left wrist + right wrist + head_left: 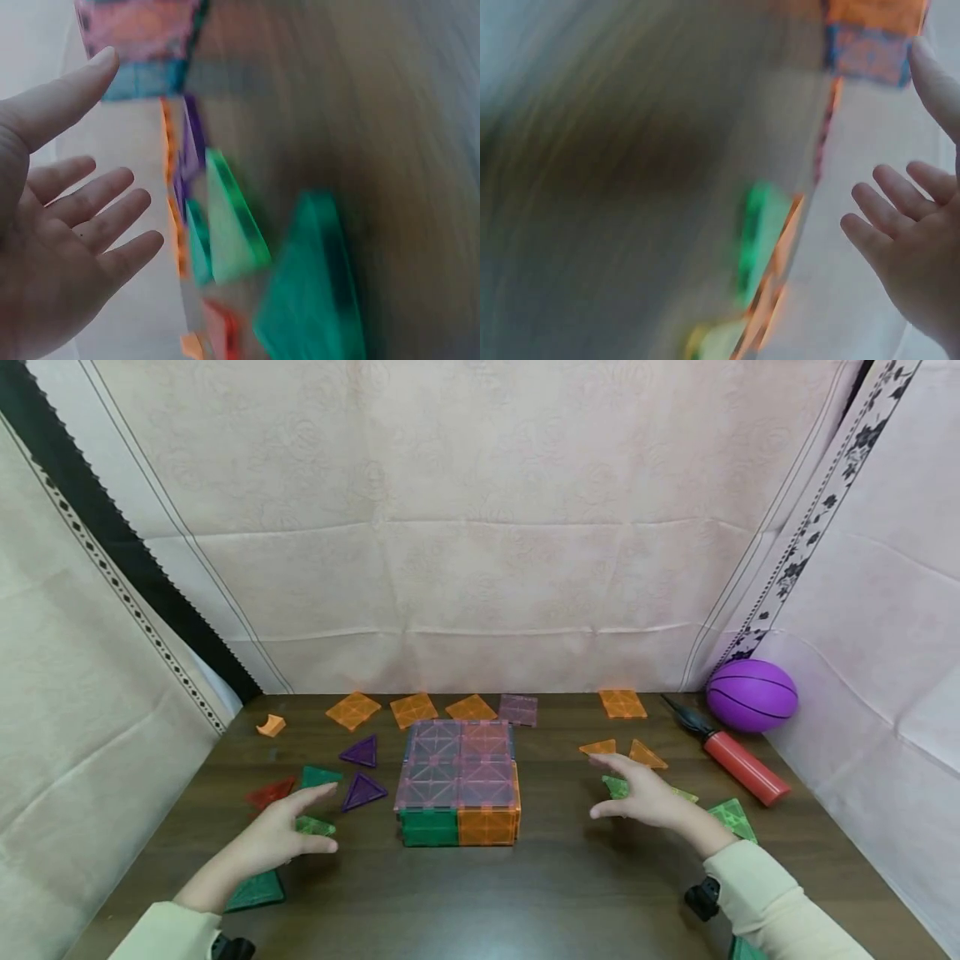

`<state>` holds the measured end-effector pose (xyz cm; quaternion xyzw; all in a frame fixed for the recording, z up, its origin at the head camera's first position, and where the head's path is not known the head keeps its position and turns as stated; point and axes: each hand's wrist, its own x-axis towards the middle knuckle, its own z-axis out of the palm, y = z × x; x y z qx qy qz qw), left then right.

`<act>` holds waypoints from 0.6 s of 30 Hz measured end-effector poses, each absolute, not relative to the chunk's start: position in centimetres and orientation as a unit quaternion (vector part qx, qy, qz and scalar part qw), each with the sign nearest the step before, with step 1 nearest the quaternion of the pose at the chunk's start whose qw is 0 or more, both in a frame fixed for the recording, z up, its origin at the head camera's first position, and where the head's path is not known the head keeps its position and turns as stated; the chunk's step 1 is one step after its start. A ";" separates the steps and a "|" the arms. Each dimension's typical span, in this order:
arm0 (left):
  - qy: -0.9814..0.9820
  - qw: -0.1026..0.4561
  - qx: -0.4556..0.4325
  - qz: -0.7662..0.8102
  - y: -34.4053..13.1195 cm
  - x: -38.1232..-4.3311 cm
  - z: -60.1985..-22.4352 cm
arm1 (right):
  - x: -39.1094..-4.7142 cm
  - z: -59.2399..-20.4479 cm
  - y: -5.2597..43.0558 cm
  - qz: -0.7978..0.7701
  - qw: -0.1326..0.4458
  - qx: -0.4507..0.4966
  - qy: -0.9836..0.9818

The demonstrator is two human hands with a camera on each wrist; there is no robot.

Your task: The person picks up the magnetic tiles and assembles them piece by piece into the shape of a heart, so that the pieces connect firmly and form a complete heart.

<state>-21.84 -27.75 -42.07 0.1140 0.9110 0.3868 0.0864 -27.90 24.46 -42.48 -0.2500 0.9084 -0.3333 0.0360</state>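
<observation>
A box of translucent magnetic tiles stands mid-table, with a purple-pink top and green and orange tiles on its front. To its left my left hand hovers with fingers spread and nothing held. Green tiles lie beneath and beside that hand, and two purple triangle tiles are just past its fingertips. On the box's right my right hand is raised, fingers extended, palm empty. Under it are a light green tile and two small orange triangle tiles. Both hands are apart from the box.
Orange square tiles and a purple square tile line the back edge by the cloth wall. A purple ball and a red hand pump occupy the right rear. An orange piece and a red tile lie left.
</observation>
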 end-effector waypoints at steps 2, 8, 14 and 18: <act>0.919 0.084 0.109 0.369 -28.7 -21.8 -42.4 | -28.3 -42.8 25.6 -0.321 0.042 -0.243 0.914; 0.937 0.087 0.098 0.325 -30.5 -22.0 -43.2 | -28.9 -43.5 27.4 -0.286 0.058 -0.222 0.930; 0.940 0.099 0.094 0.311 -31.1 -22.4 -43.8 | -29.4 -44.0 28.1 -0.256 0.063 -0.223 0.938; 0.942 0.104 0.100 0.301 -31.3 -22.6 -44.2 | -29.5 -44.2 28.2 -0.236 0.065 -0.219 0.945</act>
